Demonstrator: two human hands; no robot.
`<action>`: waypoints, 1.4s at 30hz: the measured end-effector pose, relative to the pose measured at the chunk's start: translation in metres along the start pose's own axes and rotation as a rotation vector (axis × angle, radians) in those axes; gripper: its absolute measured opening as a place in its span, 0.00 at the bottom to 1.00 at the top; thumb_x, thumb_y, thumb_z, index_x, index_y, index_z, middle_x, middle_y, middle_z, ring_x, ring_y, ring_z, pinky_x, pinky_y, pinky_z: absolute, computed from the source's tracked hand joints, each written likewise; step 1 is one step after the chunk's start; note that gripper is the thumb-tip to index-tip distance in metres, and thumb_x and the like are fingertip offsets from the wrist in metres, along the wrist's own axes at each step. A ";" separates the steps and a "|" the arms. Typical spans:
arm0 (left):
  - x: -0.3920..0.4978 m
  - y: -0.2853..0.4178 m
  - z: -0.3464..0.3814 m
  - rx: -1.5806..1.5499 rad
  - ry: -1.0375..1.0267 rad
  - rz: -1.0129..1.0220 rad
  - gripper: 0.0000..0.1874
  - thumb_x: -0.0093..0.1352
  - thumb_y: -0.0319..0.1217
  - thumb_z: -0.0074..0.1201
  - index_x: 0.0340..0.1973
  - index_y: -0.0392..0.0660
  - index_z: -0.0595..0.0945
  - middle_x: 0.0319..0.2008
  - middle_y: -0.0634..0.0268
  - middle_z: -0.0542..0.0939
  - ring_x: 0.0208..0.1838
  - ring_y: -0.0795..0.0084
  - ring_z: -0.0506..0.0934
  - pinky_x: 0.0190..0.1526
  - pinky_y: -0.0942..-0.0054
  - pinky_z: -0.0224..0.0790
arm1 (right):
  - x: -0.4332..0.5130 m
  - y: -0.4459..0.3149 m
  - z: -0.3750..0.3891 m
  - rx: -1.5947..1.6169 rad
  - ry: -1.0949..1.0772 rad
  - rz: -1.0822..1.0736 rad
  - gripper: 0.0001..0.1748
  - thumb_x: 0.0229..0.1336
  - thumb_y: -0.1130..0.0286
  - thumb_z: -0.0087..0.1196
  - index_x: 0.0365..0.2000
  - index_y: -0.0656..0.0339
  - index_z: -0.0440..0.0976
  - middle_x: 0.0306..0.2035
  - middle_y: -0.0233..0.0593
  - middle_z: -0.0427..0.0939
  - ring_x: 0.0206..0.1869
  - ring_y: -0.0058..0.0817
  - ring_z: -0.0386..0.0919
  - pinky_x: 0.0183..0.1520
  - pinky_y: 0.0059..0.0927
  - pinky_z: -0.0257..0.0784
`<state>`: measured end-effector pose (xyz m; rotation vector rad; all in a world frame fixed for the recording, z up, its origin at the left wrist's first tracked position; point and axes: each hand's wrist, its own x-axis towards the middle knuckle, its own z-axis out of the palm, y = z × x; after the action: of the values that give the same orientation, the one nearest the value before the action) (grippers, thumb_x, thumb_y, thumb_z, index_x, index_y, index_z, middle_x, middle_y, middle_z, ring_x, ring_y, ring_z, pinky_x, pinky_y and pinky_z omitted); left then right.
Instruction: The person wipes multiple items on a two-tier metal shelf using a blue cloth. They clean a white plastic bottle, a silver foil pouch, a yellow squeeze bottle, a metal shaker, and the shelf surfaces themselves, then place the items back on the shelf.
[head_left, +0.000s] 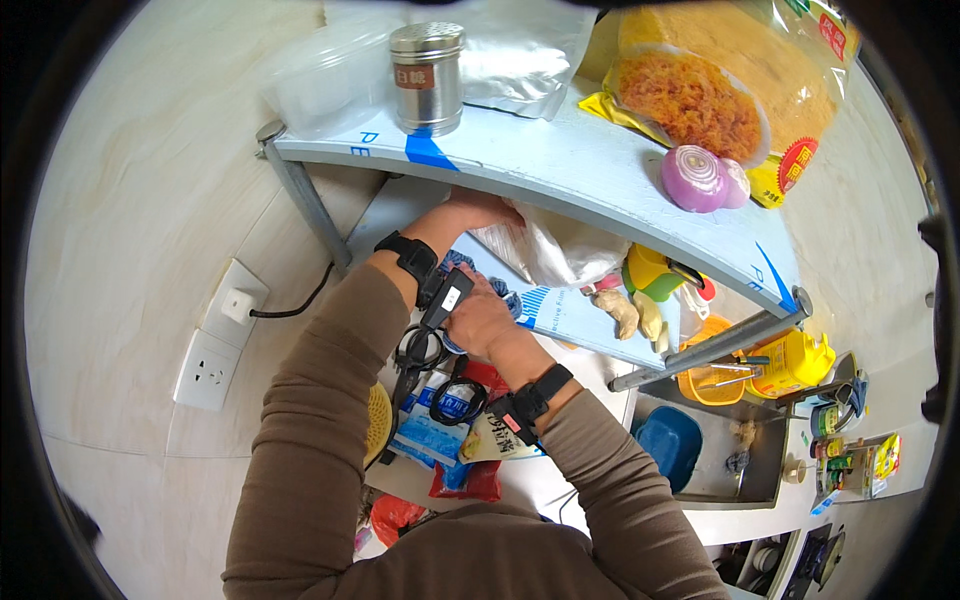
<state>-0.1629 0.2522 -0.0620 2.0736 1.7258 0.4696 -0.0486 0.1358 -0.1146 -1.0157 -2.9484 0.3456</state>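
Observation:
My left hand (484, 210) reaches under the upper shelf board and grips a white plastic bag (559, 244); the overhanging board hides part of both. Nearer to me, my right hand (480, 319) is on a crumpled dark blue patterned cloth (506, 292), pressing it against the lower shelf board (566, 311). Cloth shows around the fingers. A black power strip (448, 300) with a white label lies across the space between my wrists, its cable hanging down. To the right of my right hand, a ginger root (616, 311) and garlic cloves (649, 316) lie on the lower board.
The upper shelf board (525, 161) carries a metal shaker (427, 79), a cut red onion (696, 178) and a large food bag (720, 82). Packets (435, 427) lie below my arms. A sink (720, 480) with a blue basin (671, 446) is at right, a wall socket (210, 371) at left.

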 end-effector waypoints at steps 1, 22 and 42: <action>0.002 0.002 -0.001 -0.011 0.025 0.025 0.41 0.50 0.57 0.62 0.55 0.49 0.74 0.55 0.57 0.74 0.60 0.58 0.69 0.61 0.66 0.58 | 0.001 0.001 0.000 -0.017 0.005 -0.022 0.26 0.61 0.60 0.37 0.54 0.63 0.70 0.68 0.48 0.51 0.72 0.43 0.42 0.71 0.38 0.37; -0.010 -0.021 -0.050 -1.844 1.038 0.144 0.24 0.69 0.40 0.36 0.58 0.42 0.69 0.59 0.59 0.69 0.63 0.61 0.64 0.65 0.63 0.51 | 0.006 -0.003 0.003 0.031 0.053 0.093 0.31 0.67 0.54 0.27 0.64 0.62 0.53 0.68 0.47 0.49 0.71 0.42 0.45 0.71 0.41 0.38; -0.089 -0.044 -0.051 -1.148 1.226 -0.167 0.15 0.60 0.19 0.50 0.43 0.32 0.75 0.41 0.57 0.77 0.40 0.65 0.76 0.44 0.68 0.68 | 0.060 0.112 -0.023 -0.004 0.093 0.638 0.38 0.60 0.50 0.32 0.66 0.62 0.48 0.69 0.49 0.47 0.70 0.43 0.45 0.70 0.42 0.39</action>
<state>-0.2422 0.1766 -0.0404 0.7162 1.3752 2.2892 -0.0264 0.2630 -0.1194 -1.8940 -2.4665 0.2755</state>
